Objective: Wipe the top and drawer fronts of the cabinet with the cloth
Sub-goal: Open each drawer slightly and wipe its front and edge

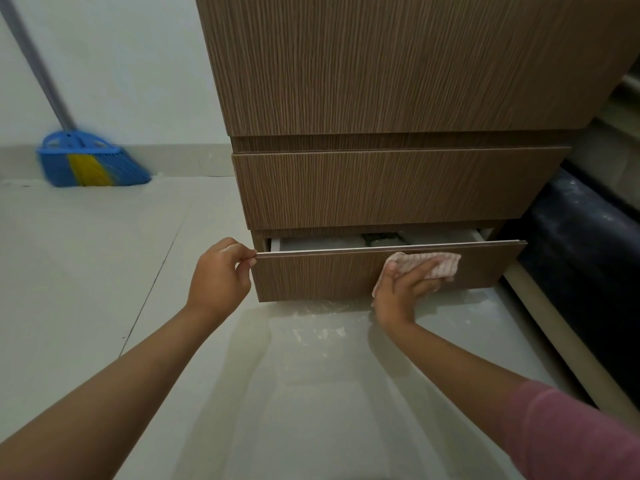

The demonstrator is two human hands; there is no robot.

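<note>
— Pinching the top left corner of the bottom drawer front [329,277], the left hand [218,275] is steadying it with thumb and fingertips closed on the edge, while the right hand [403,289] is pressing the striped cloth [438,265] flat against the panel, right of centre, fingers straight.

— And the drawer is standing slightly open?

— It is, so the left hand should be bracing against the push or the drawer will slide in. Long strokes along the grain, overlapping, would be serving best, reaching the lower edge and the far right end by the dark object [585,244].

— What's inside the drawer?

— Something dark, possibly; the gap is too narrow to tell. The cabinet [398,64] fronts above are looking closed.
</note>
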